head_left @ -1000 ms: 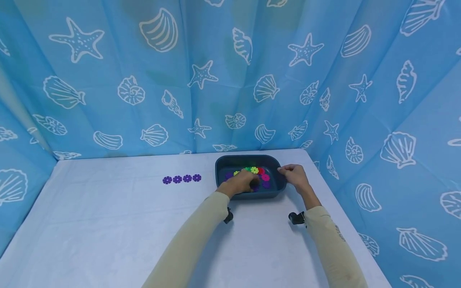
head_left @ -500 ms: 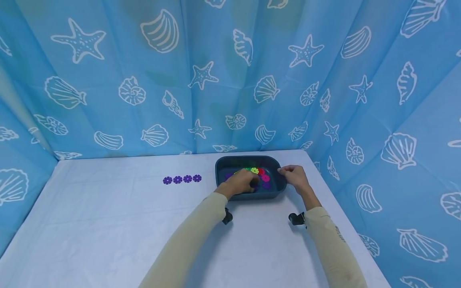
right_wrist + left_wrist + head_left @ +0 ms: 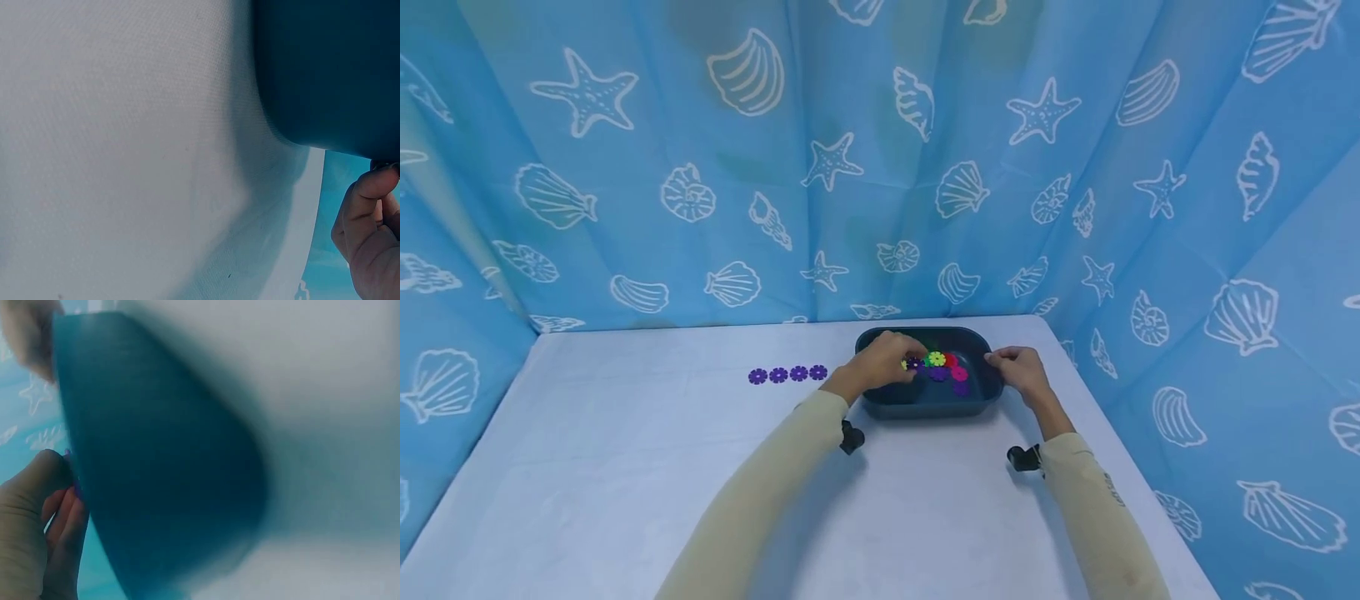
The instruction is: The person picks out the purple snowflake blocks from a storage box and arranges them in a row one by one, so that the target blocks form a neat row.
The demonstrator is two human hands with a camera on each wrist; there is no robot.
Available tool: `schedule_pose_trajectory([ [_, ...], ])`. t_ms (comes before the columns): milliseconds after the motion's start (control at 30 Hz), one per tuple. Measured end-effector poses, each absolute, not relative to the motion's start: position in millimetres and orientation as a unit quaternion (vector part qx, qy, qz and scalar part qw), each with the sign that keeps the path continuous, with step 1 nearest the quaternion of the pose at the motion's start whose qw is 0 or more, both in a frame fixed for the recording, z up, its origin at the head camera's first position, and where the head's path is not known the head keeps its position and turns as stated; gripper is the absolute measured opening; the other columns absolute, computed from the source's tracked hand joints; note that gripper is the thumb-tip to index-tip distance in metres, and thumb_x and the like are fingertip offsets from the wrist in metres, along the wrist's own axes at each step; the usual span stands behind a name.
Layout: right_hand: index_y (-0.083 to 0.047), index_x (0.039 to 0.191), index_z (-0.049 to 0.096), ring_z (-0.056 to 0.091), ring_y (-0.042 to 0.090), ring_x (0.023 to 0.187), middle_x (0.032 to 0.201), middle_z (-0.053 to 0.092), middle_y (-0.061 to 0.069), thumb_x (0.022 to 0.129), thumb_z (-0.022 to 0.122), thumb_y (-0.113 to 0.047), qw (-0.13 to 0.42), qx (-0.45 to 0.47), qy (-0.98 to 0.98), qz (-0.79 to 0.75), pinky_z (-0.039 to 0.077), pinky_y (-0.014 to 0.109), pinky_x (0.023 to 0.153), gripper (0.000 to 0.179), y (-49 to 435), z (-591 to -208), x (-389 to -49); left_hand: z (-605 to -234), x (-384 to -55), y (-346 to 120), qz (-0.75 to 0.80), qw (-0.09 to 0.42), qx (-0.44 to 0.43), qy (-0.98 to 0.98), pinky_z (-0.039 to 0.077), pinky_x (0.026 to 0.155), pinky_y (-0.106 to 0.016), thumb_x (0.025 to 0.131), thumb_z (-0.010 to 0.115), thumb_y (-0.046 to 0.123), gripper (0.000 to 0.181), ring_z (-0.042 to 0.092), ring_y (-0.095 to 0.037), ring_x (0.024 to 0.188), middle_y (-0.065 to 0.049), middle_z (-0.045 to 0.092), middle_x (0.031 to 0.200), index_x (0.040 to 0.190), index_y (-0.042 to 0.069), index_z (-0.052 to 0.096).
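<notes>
My left hand (image 3: 880, 364) is over the left part of a dark blue-grey plastic tub (image 3: 932, 411), pinching a purple flower-shaped disc (image 3: 914, 364) between thumb and fingers. In the left wrist view, the tub's wall (image 3: 156, 450) hides most of that disc. At the tub's right end, my right hand (image 3: 1022, 371) grips the rim with thumb and fingertips, as the right wrist view also shows. Inside the tub lie more flower discs: a yellow one (image 3: 936, 358), a pink one (image 3: 958, 374), and red, green and purple ones, partly overlapping.
Left of the tub, several purple flower discs (image 3: 778, 375) lie in a straight row on the white-covered table (image 3: 625, 467). A blue curtain (image 3: 850, 208) with white shell prints hangs behind the table and along its right side.
My left hand has risen from the tub's bottom and shifted left, now with a purple disc in its fingers. My right hand keeps its grip on the rim. The head view has turned slightly.
</notes>
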State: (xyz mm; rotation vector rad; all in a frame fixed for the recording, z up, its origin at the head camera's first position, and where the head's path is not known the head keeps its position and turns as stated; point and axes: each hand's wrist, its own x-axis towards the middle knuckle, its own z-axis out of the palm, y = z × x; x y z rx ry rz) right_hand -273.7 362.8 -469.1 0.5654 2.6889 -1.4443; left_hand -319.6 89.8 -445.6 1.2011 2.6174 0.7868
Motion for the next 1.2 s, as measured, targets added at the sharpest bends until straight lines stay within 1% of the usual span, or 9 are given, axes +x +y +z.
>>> schedule_pose_trajectory([
  [200, 0.004, 0.124, 0.058, 0.054, 0.034, 0.105, 0.124, 0.057, 0.023, 0.098, 0.058, -0.031, 0.019, 0.185, 0.866, -0.465, 0.05, 0.044, 0.093, 0.044, 364.7, -471.1, -273.1, -436.3, -328.3, 54.8, 0.287, 0.053, 0.395, 0.871, 0.049, 0.097, -0.032, 0.088, 0.072, 0.011, 0.04, 0.06, -0.02, 0.112, -0.008, 0.066, 0.122, 0.126, 0.003, 0.064],
  [333, 0.004, 0.125, 0.058, 0.054, 0.034, 0.105, 0.124, 0.056, 0.023, 0.098, 0.058, -0.031, 0.018, 0.181, 0.868, -0.462, 0.05, 0.044, 0.093, 0.044, 366.6, -470.8, -271.8, -433.4, -331.0, 24.6, 0.3, 0.045, 0.368, 0.879, 0.051, 0.094, -0.033, 0.087, 0.072, 0.009, 0.039, 0.061, -0.021, 0.11, -0.009, 0.066, 0.121, 0.125, 0.002, 0.065],
  [433, 0.005, 0.126, 0.058, 0.054, 0.034, 0.107, 0.126, 0.055, 0.024, 0.098, 0.057, -0.032, 0.017, 0.178, 0.871, -0.457, 0.05, 0.045, 0.093, 0.046, 368.0, -470.8, -271.4, -434.1, -332.8, 1.1, 0.295, 0.042, 0.341, 0.892, 0.051, 0.094, -0.035, 0.087, 0.073, 0.009, 0.039, 0.061, -0.021, 0.109, -0.008, 0.066, 0.118, 0.125, 0.004, 0.065],
  [567, 0.005, 0.127, 0.057, 0.053, 0.035, 0.108, 0.127, 0.055, 0.024, 0.099, 0.056, -0.032, 0.017, 0.179, 0.874, -0.451, 0.049, 0.045, 0.094, 0.046, 368.0, -470.2, -270.4, -439.5, -334.1, -29.9, 0.281, 0.039, 0.304, 0.909, 0.051, 0.095, -0.037, 0.086, 0.074, 0.01, 0.039, 0.062, -0.022, 0.108, -0.007, 0.067, 0.115, 0.124, 0.005, 0.065],
  [700, 0.005, 0.127, 0.057, 0.053, 0.035, 0.108, 0.128, 0.055, 0.025, 0.099, 0.056, -0.032, 0.016, 0.179, 0.874, -0.451, 0.049, 0.046, 0.095, 0.046, 367.5, -470.5, -270.3, -448.0, -333.2, -62.9, 0.275, 0.043, 0.272, 0.921, 0.05, 0.096, -0.04, 0.086, 0.074, 0.009, 0.041, 0.061, -0.026, 0.111, -0.01, 0.067, 0.117, 0.126, 0.003, 0.064],
  [933, 0.005, 0.125, 0.058, 0.054, 0.033, 0.105, 0.124, 0.057, 0.023, 0.099, 0.056, -0.032, 0.016, 0.182, 0.874, -0.449, 0.052, 0.041, 0.087, 0.045, 366.7, -473.0, -274.3, -461.3, -325.4, -116.9, 0.277, 0.057, 0.208, 0.936, 0.047, 0.099, -0.045, 0.087, 0.073, 0.006, 0.043, 0.058, -0.031, 0.117, -0.013, 0.065, 0.123, 0.128, 0.002, 0.062],
  [1033, 0.005, 0.126, 0.057, 0.054, 0.034, 0.106, 0.126, 0.056, 0.024, 0.099, 0.056, -0.032, 0.019, 0.18, 0.874, -0.451, 0.052, 0.043, 0.09, 0.046, 365.2, -472.3, -274.1, -467.3, -322.5, -134.9, 0.272, 0.051, 0.195, 0.941, 0.046, 0.1, -0.045, 0.086, 0.073, 0.005, 0.043, 0.058, -0.032, 0.117, -0.014, 0.064, 0.123, 0.127, 0.001, 0.062],
  [1067, 0.005, 0.127, 0.057, 0.054, 0.034, 0.107, 0.126, 0.055, 0.025, 0.099, 0.055, -0.032, 0.022, 0.176, 0.873, -0.453, 0.05, 0.043, 0.093, 0.047, 364.6, -471.5, -273.7, -469.0, -321.6, -140.2, 0.27, 0.05, 0.19, 0.943, 0.046, 0.1, -0.046, 0.086, 0.073, 0.005, 0.043, 0.059, -0.032, 0.117, -0.015, 0.065, 0.123, 0.127, 0.0, 0.062],
  [1200, 0.006, 0.127, 0.056, 0.054, 0.035, 0.108, 0.127, 0.055, 0.026, 0.099, 0.055, -0.032, 0.024, 0.168, 0.873, -0.458, 0.049, 0.045, 0.095, 0.047, 361.6, -469.8, -273.2, -478.1, -318.2, -159.2, 0.262, 0.048, 0.171, 0.949, 0.043, 0.103, -0.048, 0.085, 0.074, 0.004, 0.042, 0.057, -0.034, 0.119, -0.016, 0.064, 0.123, 0.126, -0.001, 0.062],
])
